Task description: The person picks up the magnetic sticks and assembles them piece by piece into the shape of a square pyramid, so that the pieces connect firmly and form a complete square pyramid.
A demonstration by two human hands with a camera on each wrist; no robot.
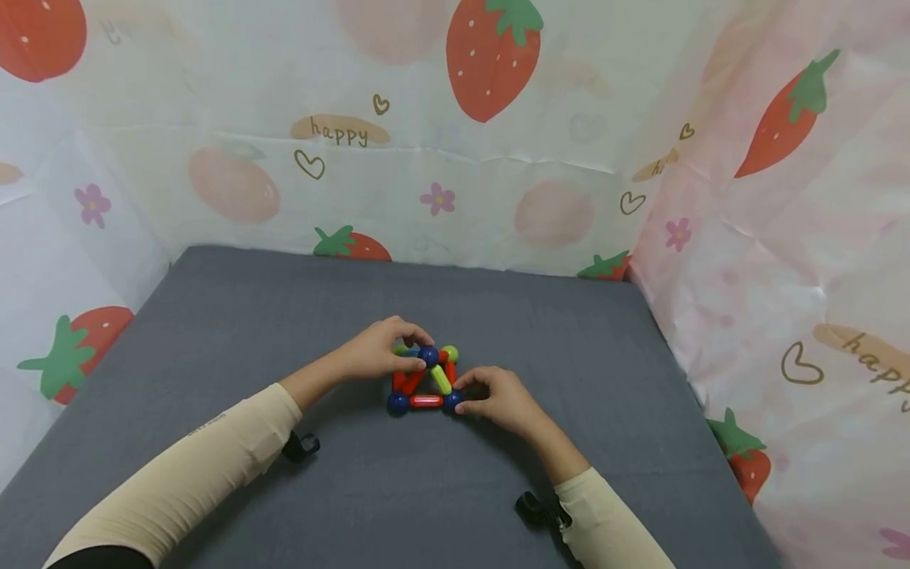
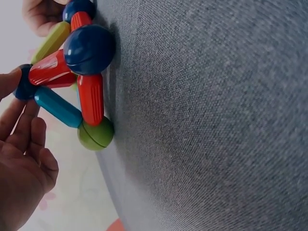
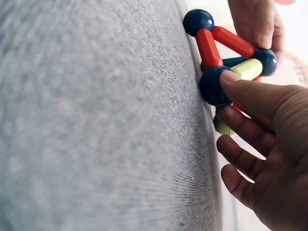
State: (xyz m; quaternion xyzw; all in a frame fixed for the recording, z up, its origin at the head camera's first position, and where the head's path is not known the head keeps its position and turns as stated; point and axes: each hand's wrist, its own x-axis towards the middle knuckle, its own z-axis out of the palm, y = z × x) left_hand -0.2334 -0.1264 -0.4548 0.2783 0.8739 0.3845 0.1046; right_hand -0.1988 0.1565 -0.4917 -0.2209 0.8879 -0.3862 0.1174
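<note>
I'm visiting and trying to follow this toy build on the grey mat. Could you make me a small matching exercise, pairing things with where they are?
Things:
1. top dark blue plastic ball
2. front red plastic rod
3. right hand
4. lime green plastic ball

Places:
A. lies flat on the grey fabric mat between two blue balls
B. back right corner of the structure
C. at the peak, touched by the left hand
D. thumb on the front right blue ball

Pairs: 1-C, 2-A, 3-D, 4-B
</note>
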